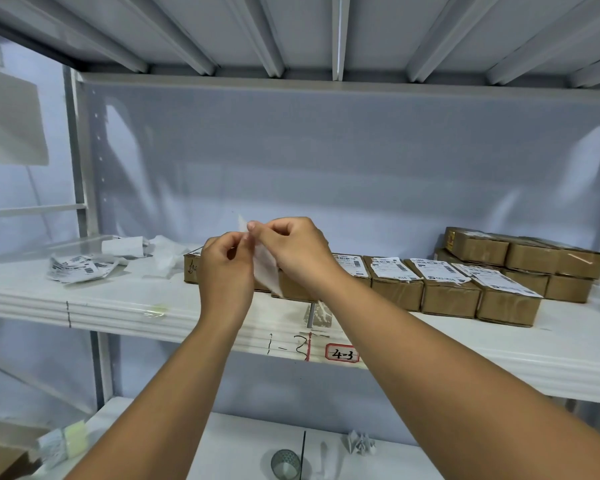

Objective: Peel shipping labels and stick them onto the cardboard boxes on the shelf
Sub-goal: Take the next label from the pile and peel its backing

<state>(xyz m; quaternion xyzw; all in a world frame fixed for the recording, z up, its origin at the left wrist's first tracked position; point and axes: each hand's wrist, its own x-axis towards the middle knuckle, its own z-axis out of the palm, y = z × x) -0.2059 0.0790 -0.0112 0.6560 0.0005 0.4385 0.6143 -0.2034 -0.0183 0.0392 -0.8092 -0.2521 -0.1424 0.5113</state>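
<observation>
We are pinching a white label between the curled fingertips of our left hand and right hand, holding it up over the front of the shelf. Just behind it, a row of cardboard boxes is sitting on that shelf, several labelled on top. Farther back, a pile of loose labels is lying at the left and stacked boxes are standing in 2 layers at the right.

I read the white shelf board as painted metal, smooth and faintly glossy. The brown rectangular cardboard boxes at right look matt, and their white printed labels are plain paper. The thin pale centre sheet looks semi-translucent.
</observation>
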